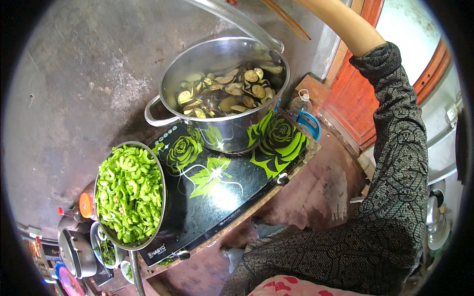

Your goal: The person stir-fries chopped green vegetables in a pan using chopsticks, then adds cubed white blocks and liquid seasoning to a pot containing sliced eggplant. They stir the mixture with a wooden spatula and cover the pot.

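My right forearm (350,29), in a dark patterned sleeve, reaches up to the top edge. Only a sliver of fingers (231,1) shows there, by the tilted pot lid (222,19), and most of the hand is cut off. Wooden chopsticks (289,22) slant down beside the forearm; what holds them is hidden. Below the lid, a large steel pot (229,129) stands on the black glass cooktop (192,190), full of sliced eggplant (229,91) in hazy steam. A long-handled pan (159,217) heaped with sliced green bitter melon (129,195) is at the left end. My left hand is out of sight.
Left of the pan are an orange-lidded jar (86,205), a lidded metal pot (79,251) and a bowl of leafy greens (117,255). A grey wall (89,98) runs behind the cooktop. A plastic bottle (300,102) and a blue-handled container (311,123) stand beyond its right end.
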A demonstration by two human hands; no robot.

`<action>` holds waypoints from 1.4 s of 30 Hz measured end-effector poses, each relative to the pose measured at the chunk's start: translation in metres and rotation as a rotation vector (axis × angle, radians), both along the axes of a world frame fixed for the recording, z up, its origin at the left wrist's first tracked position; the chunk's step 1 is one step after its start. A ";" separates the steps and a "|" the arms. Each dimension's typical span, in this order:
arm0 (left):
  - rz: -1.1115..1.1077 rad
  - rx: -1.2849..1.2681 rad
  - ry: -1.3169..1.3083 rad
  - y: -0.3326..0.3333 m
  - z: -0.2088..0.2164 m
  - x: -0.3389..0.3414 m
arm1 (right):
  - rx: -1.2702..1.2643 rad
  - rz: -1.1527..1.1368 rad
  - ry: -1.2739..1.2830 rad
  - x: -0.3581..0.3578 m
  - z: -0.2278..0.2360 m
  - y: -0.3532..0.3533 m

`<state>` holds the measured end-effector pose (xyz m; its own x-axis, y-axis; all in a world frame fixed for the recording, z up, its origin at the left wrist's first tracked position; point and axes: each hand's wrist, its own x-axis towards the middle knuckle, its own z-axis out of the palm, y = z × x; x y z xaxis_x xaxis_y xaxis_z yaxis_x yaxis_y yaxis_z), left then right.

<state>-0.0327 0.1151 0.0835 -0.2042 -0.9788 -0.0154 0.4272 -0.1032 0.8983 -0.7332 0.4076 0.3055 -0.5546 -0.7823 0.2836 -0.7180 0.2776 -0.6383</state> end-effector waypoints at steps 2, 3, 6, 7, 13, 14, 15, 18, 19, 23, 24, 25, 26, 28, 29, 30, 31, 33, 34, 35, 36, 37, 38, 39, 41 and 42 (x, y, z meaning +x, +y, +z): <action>0.000 -0.002 -0.012 0.013 0.005 -0.013 | -0.003 0.022 0.008 -0.002 -0.002 0.001; 0.001 -0.003 -0.016 0.016 0.006 -0.017 | 0.014 0.013 0.052 -0.002 -0.004 0.001; -0.053 -0.113 -0.047 0.010 0.014 -0.032 | 0.058 0.038 0.162 0.003 -0.013 0.002; -0.076 -0.121 -0.056 0.011 0.017 -0.039 | 0.067 0.077 0.180 0.006 -0.018 0.002; -0.433 -0.183 -0.235 0.046 0.034 -0.144 | 0.335 0.025 0.608 0.027 -0.064 -0.011; -0.556 -0.104 -0.278 0.056 0.041 -0.162 | 0.267 0.128 0.658 0.029 -0.075 -0.016; -0.515 -0.144 -0.375 0.071 0.040 -0.179 | 0.272 0.104 0.698 0.030 -0.081 -0.019; -0.793 -0.237 -0.465 0.094 0.049 -0.218 | 0.330 0.085 0.700 0.028 -0.096 -0.022; -0.819 -0.242 -0.472 0.100 0.050 -0.227 | 0.361 0.085 0.688 0.027 -0.099 -0.022; -0.912 -0.205 -0.477 0.111 0.044 -0.238 | 0.433 0.069 0.625 0.029 -0.100 -0.019; -0.943 -0.216 -0.473 0.113 0.042 -0.237 | 0.374 0.100 0.606 0.033 -0.098 -0.017; -0.935 -0.162 -0.465 0.115 0.038 -0.234 | 0.314 0.127 0.584 0.036 -0.094 -0.013; -0.946 -0.123 -0.445 0.118 0.033 -0.230 | 0.255 0.147 0.559 0.040 -0.092 -0.008; -0.999 -0.050 -0.436 0.124 0.023 -0.221 | 0.286 0.055 0.524 0.046 -0.080 0.004; -1.001 -0.033 -0.428 0.128 0.014 -0.216 | 0.189 0.027 0.492 0.051 -0.078 0.018; -1.006 -0.009 -0.424 0.134 0.003 -0.210 | 0.098 -0.004 0.455 0.054 -0.077 0.033; -0.992 0.014 -0.432 0.140 -0.008 -0.205 | 0.086 -0.185 0.241 0.068 -0.074 0.058; -0.969 0.043 -0.441 0.151 -0.033 -0.195 | 0.006 -0.212 0.274 0.077 -0.087 0.094; -0.958 0.059 -0.451 0.155 -0.044 -0.192 | 0.074 -0.196 0.202 0.084 -0.101 0.112; -0.946 0.075 -0.516 0.160 -0.053 -0.188 | 0.137 -0.177 0.132 0.097 -0.120 0.133; -0.958 0.098 -0.543 0.163 -0.062 -0.187 | 0.196 -0.155 0.064 0.113 -0.143 0.153; -0.965 0.125 -0.550 0.166 -0.068 -0.187 | 0.250 -0.129 0.000 0.129 -0.167 0.170; -0.965 0.146 -0.552 0.169 -0.073 -0.189 | 0.265 -0.057 -0.026 0.142 -0.193 0.181; -0.983 0.149 -0.550 0.171 -0.076 -0.192 | 0.420 -0.039 -0.065 0.155 -0.224 0.186; -1.011 0.134 -0.537 0.174 -0.077 -0.203 | 0.475 0.026 -0.024 0.181 -0.290 0.184; -1.024 0.090 -0.542 0.174 -0.077 -0.210 | 0.493 0.011 -0.001 0.191 -0.315 0.183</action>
<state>-0.2429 0.2896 0.0069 -0.8447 -0.3506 -0.4044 -0.3316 -0.2504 0.9096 -0.5420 0.5910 -0.0095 -0.5460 -0.8288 -0.1228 -0.7218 0.5397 -0.4332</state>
